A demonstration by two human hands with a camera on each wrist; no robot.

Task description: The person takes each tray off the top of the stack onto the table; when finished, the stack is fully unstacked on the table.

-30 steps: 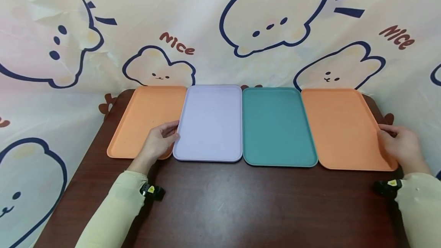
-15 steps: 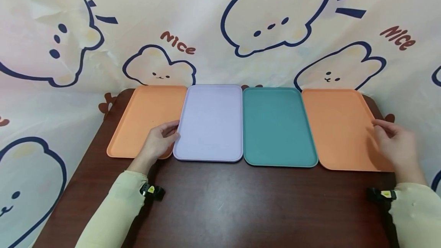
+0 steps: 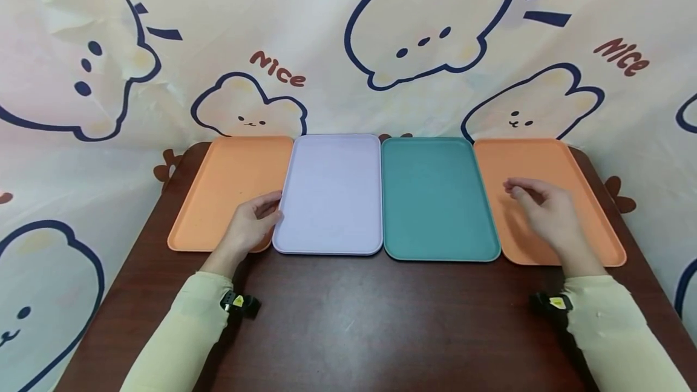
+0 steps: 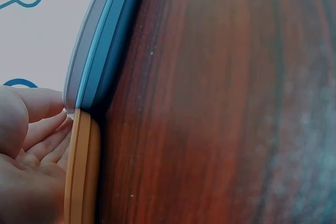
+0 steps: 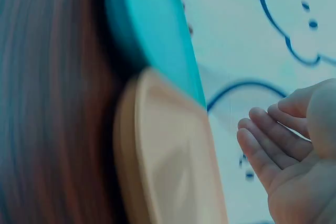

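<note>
In the head view a lavender tray (image 3: 329, 198) lies in a row beside a teal tray (image 3: 438, 198), with an orange tray at each end. My left hand (image 3: 247, 222) is over the left orange tray (image 3: 239, 168), fingertips and thumb at the lavender tray's left rim. From the left wrist, its thumb tip meets that rim (image 4: 79, 66), and a teal band shows under the lavender. My right hand (image 3: 547, 213) hovers over the right orange tray (image 3: 590, 235), its fingers loosely bent and holding nothing; its shadow falls on the tray. The right wrist view shows the hand (image 5: 299, 156) apart from the trays.
The trays stand along the far edge of a dark brown wooden table (image 3: 348, 325). Behind them hangs a pale cloth (image 3: 327, 29) with cartoon animals and brown lettering. Each wrist carries a small black camera, such as the right one (image 3: 550, 304).
My right hand has left the outer edge of the right orange tray and moved left over that tray. The left hand stays at the lavender tray's rim, and the trays keep their places.
</note>
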